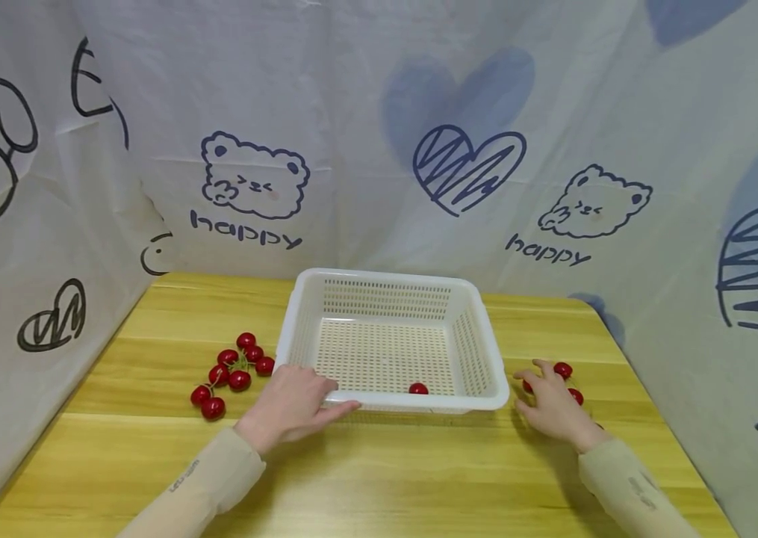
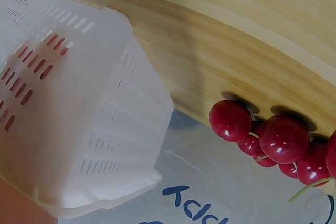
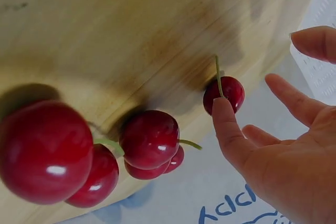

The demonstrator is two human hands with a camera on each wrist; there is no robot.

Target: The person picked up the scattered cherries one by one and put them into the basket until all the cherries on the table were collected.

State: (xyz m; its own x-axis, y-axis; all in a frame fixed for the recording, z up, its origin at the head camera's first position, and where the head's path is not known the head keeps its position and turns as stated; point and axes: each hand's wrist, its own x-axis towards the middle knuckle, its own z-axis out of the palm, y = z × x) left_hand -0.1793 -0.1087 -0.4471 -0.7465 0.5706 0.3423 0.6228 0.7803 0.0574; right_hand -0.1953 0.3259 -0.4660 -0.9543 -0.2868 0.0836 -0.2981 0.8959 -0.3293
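Note:
A white slotted plastic basket (image 1: 385, 359) stands mid-table with one red cherry (image 1: 418, 388) near its front wall. My left hand (image 1: 294, 403) grips the basket's near left corner, thumb lying along the front rim. In the left wrist view, reddish colour shows through the slots of the basket (image 2: 115, 114). My right hand (image 1: 553, 403) is over the cherries right of the basket, fingers spread. In the right wrist view, a fingertip of the right hand (image 3: 278, 145) overlaps a cherry with a green stem (image 3: 231, 90); the thumb is apart from it.
Left of the basket lies a group of several stemmed cherries (image 1: 239, 380), also seen as cherries (image 2: 283, 137) in the left wrist view. More cherries (image 3: 149, 139) lie beside the right hand. A white printed cloth (image 1: 365, 149) hangs behind the wooden table (image 1: 379, 478).

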